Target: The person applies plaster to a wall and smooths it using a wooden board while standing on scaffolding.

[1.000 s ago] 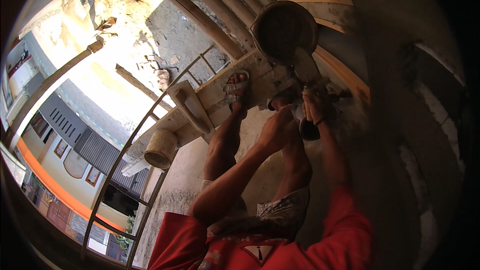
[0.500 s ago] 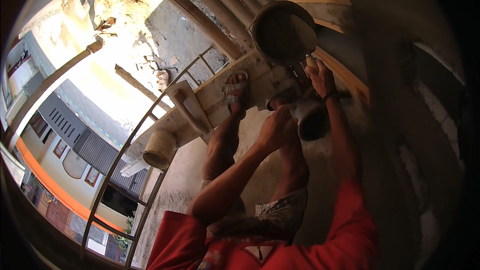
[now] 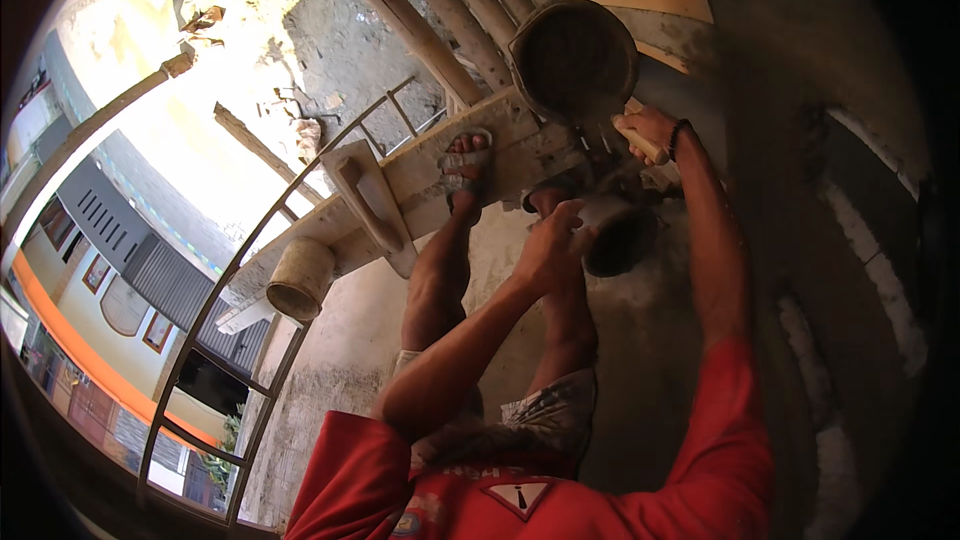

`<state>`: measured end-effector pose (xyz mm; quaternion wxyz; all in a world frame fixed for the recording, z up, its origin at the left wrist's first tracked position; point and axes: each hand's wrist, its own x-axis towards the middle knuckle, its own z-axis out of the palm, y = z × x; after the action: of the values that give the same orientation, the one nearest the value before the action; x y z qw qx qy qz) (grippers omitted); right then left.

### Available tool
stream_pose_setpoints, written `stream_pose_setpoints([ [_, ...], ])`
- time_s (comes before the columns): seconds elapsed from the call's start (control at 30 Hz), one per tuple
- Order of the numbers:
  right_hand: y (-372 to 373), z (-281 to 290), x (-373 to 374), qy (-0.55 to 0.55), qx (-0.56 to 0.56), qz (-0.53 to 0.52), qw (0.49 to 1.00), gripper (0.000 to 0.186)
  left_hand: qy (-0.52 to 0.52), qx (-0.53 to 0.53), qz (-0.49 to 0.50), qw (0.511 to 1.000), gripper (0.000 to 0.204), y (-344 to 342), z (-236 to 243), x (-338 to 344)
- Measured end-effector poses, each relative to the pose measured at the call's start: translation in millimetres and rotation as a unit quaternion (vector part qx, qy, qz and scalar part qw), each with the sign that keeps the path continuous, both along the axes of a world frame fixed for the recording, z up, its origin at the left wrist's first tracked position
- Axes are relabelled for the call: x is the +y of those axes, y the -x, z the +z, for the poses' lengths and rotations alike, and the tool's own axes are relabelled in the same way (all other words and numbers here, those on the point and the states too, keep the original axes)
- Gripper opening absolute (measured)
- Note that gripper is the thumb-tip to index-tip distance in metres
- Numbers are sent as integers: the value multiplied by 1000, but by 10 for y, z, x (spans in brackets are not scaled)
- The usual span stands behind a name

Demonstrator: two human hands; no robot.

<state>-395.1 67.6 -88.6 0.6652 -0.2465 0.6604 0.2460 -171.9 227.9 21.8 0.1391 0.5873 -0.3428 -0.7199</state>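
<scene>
Both hands [image 3: 548, 250] [image 3: 648, 132] outstretched, fingers curled

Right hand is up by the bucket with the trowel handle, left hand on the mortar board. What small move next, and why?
Probably dip the trowel into the bucket. The right hand grips a pale handle right below the bucket's rim, while the left hand holds a dark, mortar-caked board just beneath, placed to take a load.

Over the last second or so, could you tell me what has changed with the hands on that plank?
The right hand moved up and away from the left hand, toward the bucket, gripping a pale wooden handle. The left hand stayed where it was, next to a dark rounded thing. Both feet, the plank and the float lying on it did not shift.
</scene>
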Motion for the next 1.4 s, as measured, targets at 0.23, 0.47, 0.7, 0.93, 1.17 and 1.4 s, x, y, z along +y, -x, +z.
stream_pose_setpoints([
  [0.23, -344, 18, -66, 246, -73, 49, 965, 42, -2, -13, 6, 1000, 46, -135, 63, -86],
  [0.47, -68, -174, 546, 429, 92, 249, 864, 44, -9, -13, -11, 1000, 45, -67, 46, -124],
  [0.7, 729, 574, 592, 277, 131, 228, 924, 44, -17, -5, 10, 1000, 48, 24, 39, 14],
  [0.93, 453, 276, -195, 50, 142, 428, 891, 33, -6, -1, -14, 1000, 47, 106, 48, 28],
  [1.17, 72, 250, -363, -5, 67, 448, 892, 22, -11, -3, -10, 1000, 46, 72, 79, 19],
  [1.4, 161, 329, -376, 9, -7, 322, 947, 29, -22, 16, 5, 1000, 46, 88, 144, -59],
])
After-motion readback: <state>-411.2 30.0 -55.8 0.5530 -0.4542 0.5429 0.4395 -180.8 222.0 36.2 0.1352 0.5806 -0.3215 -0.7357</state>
